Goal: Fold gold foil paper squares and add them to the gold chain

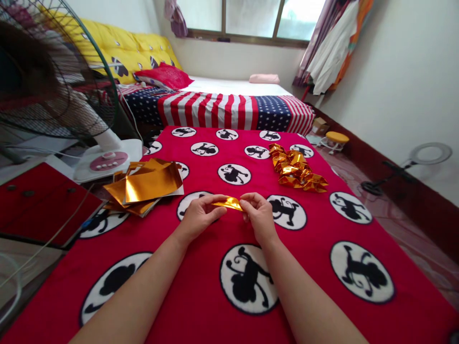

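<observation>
Between my two hands is a narrow strip of folded gold foil paper (pixel 229 203), held just above the red cloth. My left hand (pixel 201 215) pinches its left end between thumb and fingers. At the right end, the thumb and fingertips of my right hand (pixel 258 213) are closed on the same strip. A loose stack of flat gold foil sheets (pixel 152 184) lies on the cloth to the left. Several folded gold foil pieces (pixel 296 167) sit in a cluster at the right, beyond my right hand.
The red cloth (pixel 179 296) with monkey prints covers the surface under my arms. A fan (pixel 103 157) stands at the left beside a red board (pixel 46 200). Farther back is a bed (pixel 222 110); a yellow stool (pixel 336 137) and a ring-light stand (pixel 394 169) are at the right.
</observation>
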